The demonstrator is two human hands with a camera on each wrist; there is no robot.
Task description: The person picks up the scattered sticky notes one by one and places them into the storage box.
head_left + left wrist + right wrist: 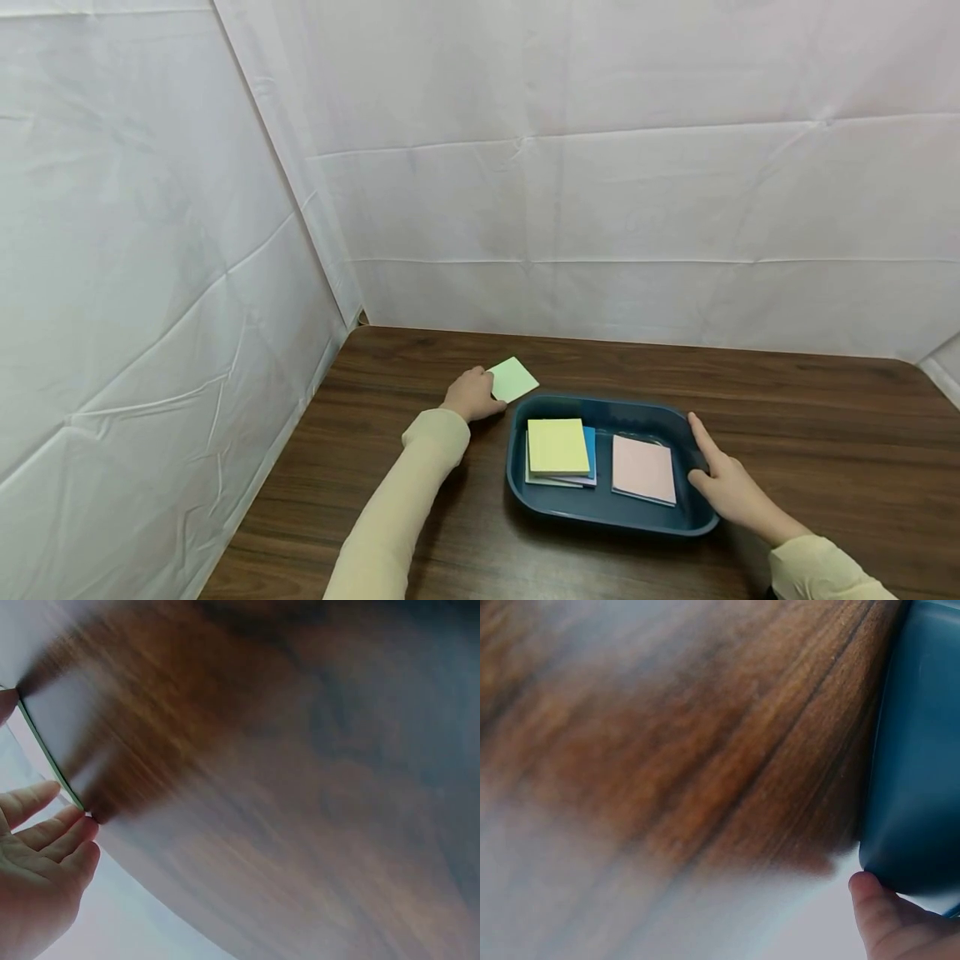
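A dark blue tray (600, 512) sits on the brown wooden table (825, 417). Inside it, a yellow sticky-note pad (558, 446) tops a small stack with a blue pad (590, 450), and a pink pad (643, 469) lies to their right. My left hand (472, 393) is just beyond the tray's far left corner and pinches the edge of a light green note pad (512, 379); the blurred left wrist view shows that green pad (49, 754) edge-on by my fingers (56, 832). My right hand (723, 479) holds the tray's right rim, index finger laid along it. A fingertip (877, 907) touches the tray wall (922, 750).
White cloth walls (600, 208) close the table at the back and on the left. Bare table surface lies behind the tray and to its right. Both wrist views are heavily blurred.
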